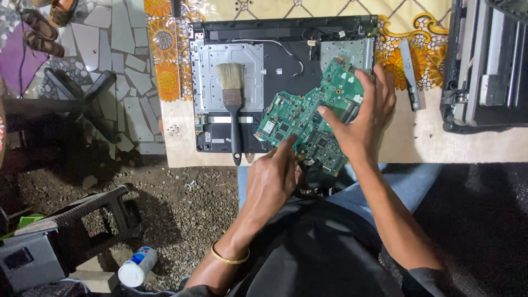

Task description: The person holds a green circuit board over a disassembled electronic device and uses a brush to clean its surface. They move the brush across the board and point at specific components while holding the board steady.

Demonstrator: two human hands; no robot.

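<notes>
1. circuit board [311, 124]: green, flat, irregular in outline, studded with small dark chips and silver parts; it is tilted over the near right part of the opened laptop base [228, 82], one edge past the table's front.
2. right hand [360, 118]: laid over the board's right side, fingers spread and clasping its far edge, thumb pressed on the top face, a hold that seems to steady the board at its angle.
3. left hand [270, 179]: comes up from below, fingers curled to pinch the board's near lower corner; a gold bangle [230, 257] rings the wrist.
4. laptop base: dark plastic shell with a dull grey metal plate and thin loose wires, lying flat.
5. paintbrush [233, 104]: pale bristles, metal ferrule, black handle, resting on the plate just left of the board, within easy reach.
6. table [418, 146]: pale top, partly under a yellow flower-patterned cloth [165, 49].
7. spray can [137, 265]: white, lying on gravelly ground, well apart.
</notes>
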